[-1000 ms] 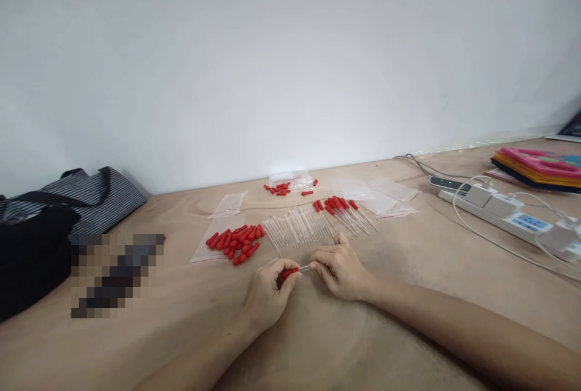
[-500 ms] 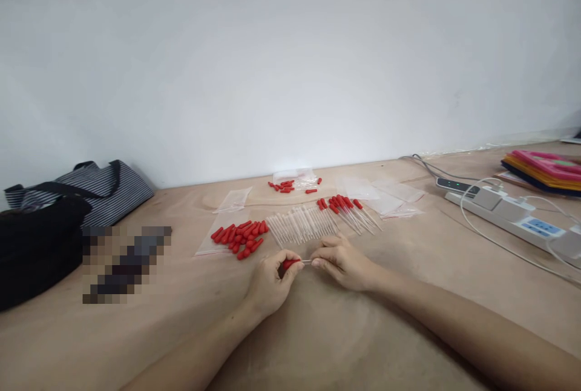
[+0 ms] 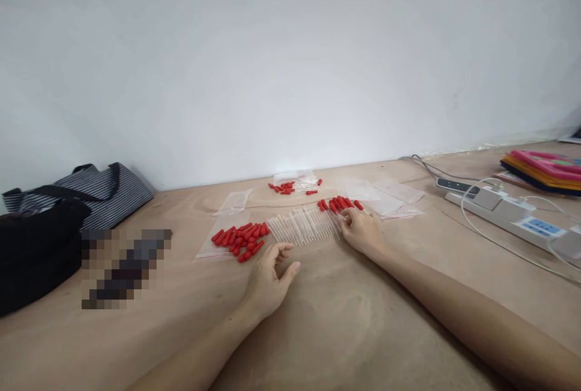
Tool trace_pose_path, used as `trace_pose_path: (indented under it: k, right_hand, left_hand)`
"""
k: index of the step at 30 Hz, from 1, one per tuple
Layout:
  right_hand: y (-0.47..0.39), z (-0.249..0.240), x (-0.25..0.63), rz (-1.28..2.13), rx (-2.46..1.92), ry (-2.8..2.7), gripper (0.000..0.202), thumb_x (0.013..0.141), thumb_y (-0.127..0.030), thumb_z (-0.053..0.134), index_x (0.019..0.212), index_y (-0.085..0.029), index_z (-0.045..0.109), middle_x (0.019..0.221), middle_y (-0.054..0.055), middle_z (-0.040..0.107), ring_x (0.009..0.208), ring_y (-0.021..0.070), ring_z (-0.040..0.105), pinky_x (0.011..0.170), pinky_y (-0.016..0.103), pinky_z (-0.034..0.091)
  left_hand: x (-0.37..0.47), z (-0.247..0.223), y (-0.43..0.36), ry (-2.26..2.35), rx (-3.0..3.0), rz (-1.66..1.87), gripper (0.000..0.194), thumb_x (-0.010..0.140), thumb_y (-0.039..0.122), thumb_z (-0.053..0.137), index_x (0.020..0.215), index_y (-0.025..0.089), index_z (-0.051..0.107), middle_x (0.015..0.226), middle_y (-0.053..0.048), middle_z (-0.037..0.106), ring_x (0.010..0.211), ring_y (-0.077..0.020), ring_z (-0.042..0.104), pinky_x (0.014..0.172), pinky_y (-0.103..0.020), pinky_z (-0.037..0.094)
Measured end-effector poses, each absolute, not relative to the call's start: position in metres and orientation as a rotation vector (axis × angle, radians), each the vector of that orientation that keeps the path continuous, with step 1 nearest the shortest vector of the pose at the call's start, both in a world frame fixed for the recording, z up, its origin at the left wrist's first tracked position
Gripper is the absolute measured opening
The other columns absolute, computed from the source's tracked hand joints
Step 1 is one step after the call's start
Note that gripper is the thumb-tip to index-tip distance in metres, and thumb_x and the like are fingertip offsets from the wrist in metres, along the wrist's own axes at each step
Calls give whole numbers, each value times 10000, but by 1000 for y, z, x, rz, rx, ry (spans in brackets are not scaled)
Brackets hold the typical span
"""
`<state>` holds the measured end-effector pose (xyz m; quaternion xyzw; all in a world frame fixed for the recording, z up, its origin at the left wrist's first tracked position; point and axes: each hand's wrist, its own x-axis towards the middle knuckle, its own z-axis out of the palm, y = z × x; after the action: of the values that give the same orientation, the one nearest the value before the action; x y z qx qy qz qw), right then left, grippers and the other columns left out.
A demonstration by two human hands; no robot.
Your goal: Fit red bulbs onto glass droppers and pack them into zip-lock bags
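Observation:
My left hand [image 3: 271,275] hovers over the table with thumb and fingers apart, nothing between them. Just beyond it lies a pile of red rubber bulbs [image 3: 245,238], partly on a clear plastic bag [image 3: 209,247]. A row of thin clear tubes [image 3: 303,226] lies side by side between the two hands. My right hand [image 3: 363,230] is at the group of red-topped droppers [image 3: 344,202], its fingertips pinched on the clear stem of a dropper [image 3: 336,209]. The hand hides most of the other droppers' stems.
Farther back lie a few small red bulbs [image 3: 285,185] by a clear bag [image 3: 305,179]. Flat clear bags [image 3: 385,197] are at right. A white power strip [image 3: 512,215] with cables stands farther right, near stacked coloured pieces [image 3: 544,170]. Bags [image 3: 40,246] sit at left.
My hands have come apart. The right one has moved away and right, to the droppers; the left has opened, and the red bulb and tube between them are gone from it.

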<state>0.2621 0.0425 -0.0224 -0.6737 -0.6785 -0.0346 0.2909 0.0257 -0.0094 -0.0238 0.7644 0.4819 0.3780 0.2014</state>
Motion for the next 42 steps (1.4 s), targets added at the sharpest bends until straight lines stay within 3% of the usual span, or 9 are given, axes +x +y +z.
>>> trace_pose_path:
  k: [5, 9, 13, 21, 27, 34, 42]
  right_hand:
    - [52, -23, 258, -167, -1869, -1848, 169, 784, -237, 439, 745, -196, 598, 756, 46, 647, 801, 207, 561, 812, 382, 278]
    - [50, -19, 252, -219, -1822, -1867, 196, 788, -270, 439, 725, -201, 612, 849, 52, 645, 848, 209, 543, 831, 388, 254]
    - [45, -11, 243, -131, -1902, -1918, 215, 756, -327, 476, 707, -194, 638, 812, 77, 649, 820, 227, 549, 821, 411, 247]
    - [54, 3, 236, 69, -2202, -2002, 248, 723, -317, 462, 683, -160, 650, 757, 99, 654, 814, 226, 567, 878, 395, 209]
    - [61, 4, 237, 171, -2234, -1974, 231, 727, -303, 461, 682, -163, 639, 784, 93, 652, 870, 228, 557, 884, 394, 199]
    - [36, -5, 242, -45, -1842, -1942, 234, 792, -266, 395, 683, -168, 577, 773, 73, 644, 801, 207, 555, 825, 368, 257]
    - [-4, -28, 253, 78, -1273, -2042, 139, 858, -195, 345, 780, -180, 460, 688, 23, 583, 635, 147, 539, 664, 288, 356]
  left_hand:
    - [26, -18, -11, 1312, 2225, 967, 115, 759, 235, 523, 860, 192, 556, 828, -17, 566, 786, -164, 536, 715, -297, 426]
    - [28, -16, -12, 1310, 2241, 933, 85, 763, 223, 513, 817, 180, 563, 803, -20, 558, 757, -161, 535, 690, -290, 423]
    - [29, -16, -12, 1353, 2301, 891, 83, 773, 230, 504, 790, 178, 566, 780, -21, 551, 746, -165, 530, 663, -282, 420]
    - [-9, 5, -1, 1980, 2854, 642, 136, 778, 234, 510, 819, 163, 619, 813, -80, 565, 795, -247, 481, 673, -352, 346]
    - [-14, 5, 13, 2094, 2911, 462, 168, 775, 275, 524, 796, 154, 640, 834, -98, 567, 815, -260, 477, 670, -356, 335]
    - [-10, -2, 18, 2093, 2938, 493, 168, 792, 210, 490, 747, 138, 635, 834, -106, 579, 819, -262, 484, 688, -385, 325]
    - [-4, -2, 9, 1793, 2859, 1012, 137, 809, 186, 465, 745, 158, 583, 867, -88, 595, 848, -251, 487, 714, -392, 331]
